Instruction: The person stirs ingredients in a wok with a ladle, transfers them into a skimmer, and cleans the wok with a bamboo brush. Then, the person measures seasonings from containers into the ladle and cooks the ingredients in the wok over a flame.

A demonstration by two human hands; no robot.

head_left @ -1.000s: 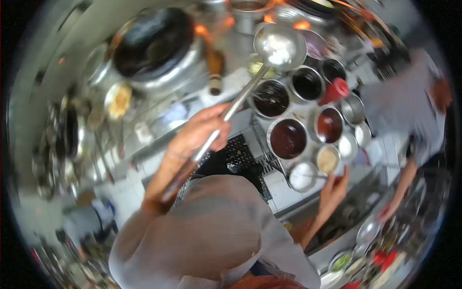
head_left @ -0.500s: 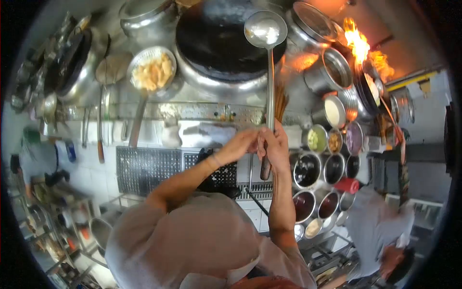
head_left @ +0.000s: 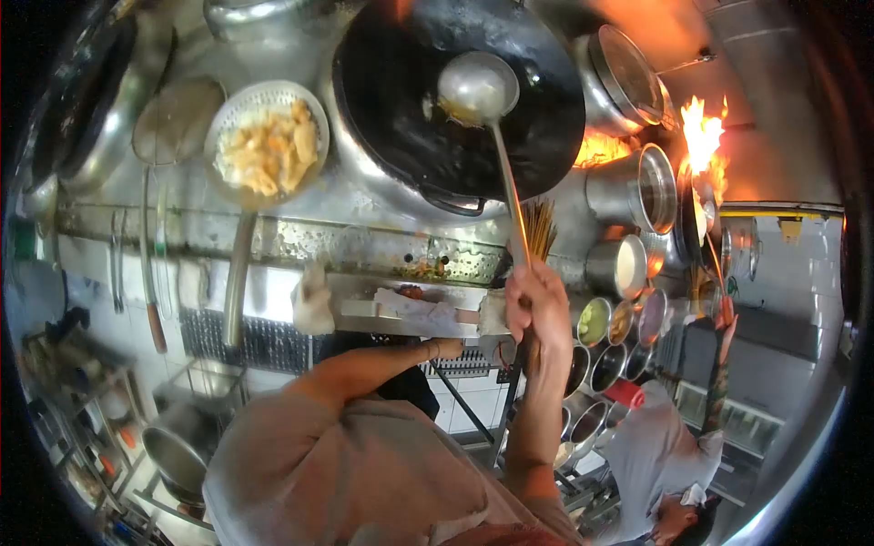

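My right hand (head_left: 540, 298) is wrapped round the handle of a long steel ladle (head_left: 480, 86). The bowl of the ladle is inside the large black wok (head_left: 382, 100), over some oily liquid. Below the counter edge, my left hand (head_left: 446, 348) is partly seen near the front ledge; its fingers are too small and hidden to make out. A perforated strainer (head_left: 223, 188) with pale fried pieces (head_left: 269, 150) in it rests left of the wok. Behind my right hand stands a bundle of thin bamboo sticks (head_left: 537, 227).
At the right, flames (head_left: 703, 136) rise by another wok, where a co-worker (head_left: 651, 446) holds a long-handled tool. Steel pots (head_left: 635, 189) and ingredient containers (head_left: 594, 321) stand between us. A folded cloth (head_left: 312, 305) lies on the front ledge. Racks with pots (head_left: 182, 450) are at lower left.
The ladle has gone from upright above the wok down into it. My left hand has left the ladle's handle and moved lower. The view has shifted closer to the stove.
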